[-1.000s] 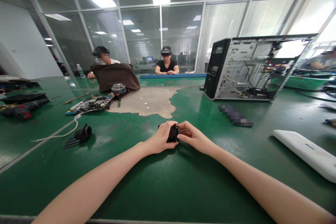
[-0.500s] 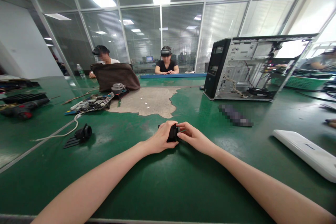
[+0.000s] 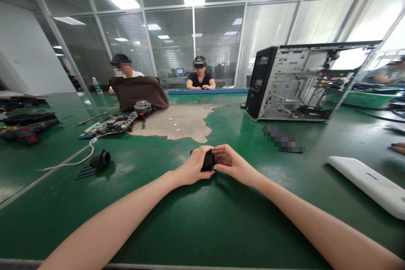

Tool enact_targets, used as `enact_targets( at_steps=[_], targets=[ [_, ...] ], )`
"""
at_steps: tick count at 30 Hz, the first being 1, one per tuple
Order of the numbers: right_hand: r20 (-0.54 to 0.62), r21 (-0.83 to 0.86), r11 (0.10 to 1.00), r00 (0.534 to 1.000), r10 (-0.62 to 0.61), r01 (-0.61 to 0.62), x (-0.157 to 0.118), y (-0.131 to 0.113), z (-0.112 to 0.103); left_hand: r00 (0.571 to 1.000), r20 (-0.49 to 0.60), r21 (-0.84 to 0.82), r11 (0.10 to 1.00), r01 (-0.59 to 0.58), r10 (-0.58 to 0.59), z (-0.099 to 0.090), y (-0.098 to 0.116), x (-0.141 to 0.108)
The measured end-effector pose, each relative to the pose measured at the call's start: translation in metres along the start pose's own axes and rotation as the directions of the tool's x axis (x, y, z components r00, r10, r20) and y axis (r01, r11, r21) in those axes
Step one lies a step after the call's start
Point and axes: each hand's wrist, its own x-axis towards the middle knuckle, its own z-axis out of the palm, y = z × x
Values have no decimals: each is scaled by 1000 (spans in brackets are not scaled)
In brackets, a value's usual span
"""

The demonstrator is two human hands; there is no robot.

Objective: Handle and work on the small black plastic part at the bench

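My left hand (image 3: 194, 164) is closed around a small black block-like part (image 3: 208, 161), held just above or on the green table (image 3: 190, 228). Its thumb lies along the near side and the fingers curl over the top. My right hand (image 3: 232, 162) is at the right end of the same part, thumb low and fingertips higher, with the round-looking end between them. What kind of part it is I cannot make out. To the left lies a black plastic piece (image 3: 100, 160) with a round collar and flat prongs.
An opened computer case (image 3: 268, 84) stands at the back right. A white flat device (image 3: 367, 181) lies on the right, beyond it a green basket (image 3: 370, 98). Left are a circuit board (image 3: 110, 125), a white cable (image 3: 91, 145) and a power drill (image 3: 31, 130). Co-workers sit across the table.
My right thumb has moved down and toward me along the part's end, and the right fingers have fanned slightly. My left hand and the part have stayed in place.
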Motion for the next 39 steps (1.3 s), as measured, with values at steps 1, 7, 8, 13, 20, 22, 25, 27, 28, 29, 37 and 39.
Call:
enact_targets(
  at_steps=[1,7,8,13,20,22,25,27,28,29,37,39],
  targets=[
    [8,0,1000,1000,3,-3,0,0,0,1000,-1,2,1000,0,0,0,0,0],
    [67,49,998,997,24,-27,-2,0,-1,1000,-4,9,1000,0,0,1,-1,0],
    [65,57,998,998,23,-26,-2,-1,-1,1000,-4,11,1000,-1,1,1,-1,0],
    [-38,4,1000,999,-19,19,1,1,0,1000,-6,7,1000,8,-8,1,-2,0],
    [18,2,1000,999,28,-28,0,-1,0,1000,-6,2,1000,6,-6,1,-1,0],
    [29,-27,1000,999,17,-16,-2,-4,-1,1000,-4,1,1000,6,-6,1,-1,0],
    [-10,-146,989,1000,-28,27,-3,-7,-4,1000,-4,0,1000,6,-6,1,-1,0],
    [-37,-194,981,999,-27,20,-3,-6,-9,1000,-5,3,1000,11,-11,0,-1,0],
    [-50,-193,981,999,-7,-3,-2,-5,-11,1000,-4,4,1000,14,-14,0,-1,0],
    [-61,-172,985,998,22,-32,-1,-4,-13,1000,-3,6,1000,17,-17,0,-1,0],
    [-59,-12,991,990,130,-131,12,10,-6,1000,-20,20,1000,22,-22,3,0,-1],
    [-65,-3,993,991,119,-120,15,12,-5,999,-25,28,999,30,-29,5,0,-1]
  ],
)
